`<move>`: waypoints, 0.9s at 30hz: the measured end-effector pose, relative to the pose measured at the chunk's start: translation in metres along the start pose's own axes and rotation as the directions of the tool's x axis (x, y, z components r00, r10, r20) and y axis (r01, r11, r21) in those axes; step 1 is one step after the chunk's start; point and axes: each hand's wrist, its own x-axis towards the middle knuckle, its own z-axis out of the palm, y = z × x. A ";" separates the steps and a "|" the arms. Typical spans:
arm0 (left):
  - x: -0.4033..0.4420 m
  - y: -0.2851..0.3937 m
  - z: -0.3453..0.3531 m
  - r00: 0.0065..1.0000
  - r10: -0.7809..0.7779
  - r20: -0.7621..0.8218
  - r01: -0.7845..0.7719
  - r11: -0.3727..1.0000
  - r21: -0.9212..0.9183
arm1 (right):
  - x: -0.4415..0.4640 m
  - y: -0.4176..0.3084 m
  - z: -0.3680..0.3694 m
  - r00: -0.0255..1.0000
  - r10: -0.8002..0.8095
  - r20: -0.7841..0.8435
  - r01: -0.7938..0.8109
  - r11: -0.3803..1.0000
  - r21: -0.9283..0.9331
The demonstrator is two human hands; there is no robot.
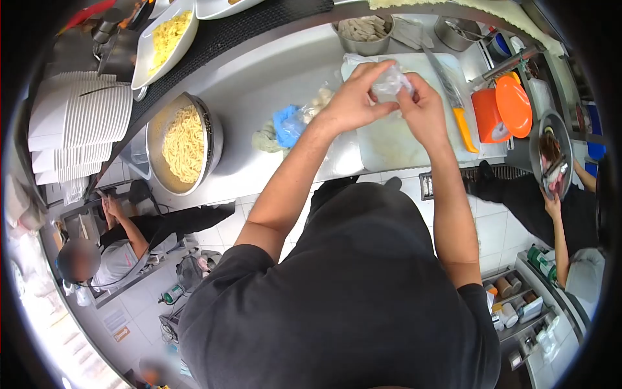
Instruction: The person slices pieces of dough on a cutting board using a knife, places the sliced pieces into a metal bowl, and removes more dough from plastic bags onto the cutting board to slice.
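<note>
A small clear plastic bag is held up over the white cutting board. My left hand curves around the bag's left side, thumb and fingers closed on it. On the other side, my right hand pinches the bag's edge. What the bag contains, if anything, I cannot make out. To the right, a knife with a yellow handle lies along the board's edge. Left of the board, more plastic bags with pale pieces and a blue bundle rest on the steel counter.
A large pot of noodles stands at left, near stacked white plates. Behind the board is a metal bowl of pale pieces. An orange container stands at right. One co-worker holds a metal bowl; another person is at lower left.
</note>
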 end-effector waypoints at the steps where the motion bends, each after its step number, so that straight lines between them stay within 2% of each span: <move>1: -0.003 -0.013 0.000 1.000 0.005 -0.002 -0.005 1.000 -0.009 | -0.006 0.001 0.005 0.999 -0.015 0.033 0.014 1.000 0.016; 2: -0.006 -0.026 -0.001 1.000 0.014 -0.005 -0.014 1.000 -0.017 | -0.010 -0.001 0.009 0.997 -0.033 0.063 0.031 0.999 0.032; 4: -0.016 -0.046 -0.010 0.995 -0.082 -0.053 0.078 0.995 -0.060 | -0.026 -0.017 0.009 0.994 -0.002 0.109 -0.014 0.988 0.151; 5: -0.028 -0.046 -0.021 0.972 -0.175 -0.159 0.175 0.985 -0.014 | -0.033 -0.021 0.006 0.992 0.018 0.125 -0.044 0.977 0.209; 6: -0.040 -0.035 -0.039 0.933 -0.252 -0.257 0.265 0.964 0.020 | -0.037 -0.017 0.000 0.993 0.037 0.115 -0.056 0.984 0.168; 7: -0.045 -0.040 -0.058 0.895 -0.244 -0.372 0.301 0.948 0.102 | -0.041 -0.009 -0.009 0.994 0.062 0.095 -0.073 0.990 0.120; 8: -0.049 -0.073 -0.080 0.882 -0.084 -0.463 0.152 0.982 0.112 | -0.047 0.000 -0.020 0.994 0.087 0.071 -0.093 0.993 0.072; 9: -0.053 -0.070 -0.099 0.828 -0.111 -0.549 0.190 0.978 0.089 | -0.052 0.013 -0.031 0.989 0.147 0.011 -0.147 0.989 -0.017; 10: -0.056 -0.103 -0.120 0.781 -0.077 -0.620 0.188 0.975 0.116 | -0.056 0.037 -0.043 0.990 0.085 -0.108 -0.108 0.968 -0.226; 11: -0.059 -0.104 -0.137 0.781 -0.166 -0.602 0.404 0.870 0.284 | -0.061 0.067 -0.055 0.980 0.003 -0.201 -0.091 0.899 -0.428; 12: -0.059 -0.137 -0.151 0.827 -0.209 -0.522 0.460 0.785 0.414 | -0.066 0.085 -0.070 0.960 -0.095 -0.262 -0.089 0.788 -0.610; 14: -0.069 -0.228 -0.158 0.868 -0.318 -0.381 0.496 0.555 0.668 | -0.073 0.104 -0.090 0.944 -0.098 -0.314 -0.174 0.661 -0.730; 16: -0.074 -0.237 -0.146 0.874 -0.344 -0.342 0.478 0.489 0.730 | -0.071 0.130 -0.100 0.936 -0.095 -0.338 -0.236 0.543 -0.806; 17: -0.073 -0.238 -0.138 0.879 -0.357 -0.316 0.460 0.459 0.760 | -0.069 0.139 -0.105 0.949 -0.046 -0.312 -0.238 0.547 -0.803; 20: -0.048 -0.156 -0.102 0.788 -0.283 -0.546 0.614 0.313 0.725 | -0.055 0.161 -0.108 0.961 0.053 -0.270 -0.260 0.505 -0.823; 23: -0.010 -0.105 -0.070 0.938 0.028 -0.345 0.277 0.537 0.797 | -0.046 0.175 -0.107 0.948 0.092 -0.305 -0.305 0.545 -0.781; 25: 0.010 -0.082 -0.017 0.982 0.185 -0.037 -0.103 0.692 0.714 | -0.047 0.161 -0.108 0.940 0.165 -0.298 -0.338 0.570 -0.749; 27: 0.019 -0.047 0.058 0.970 0.164 0.180 -0.243 0.664 0.708 | -0.066 0.124 -0.107 0.916 0.295 -0.272 -0.399 0.587 -0.704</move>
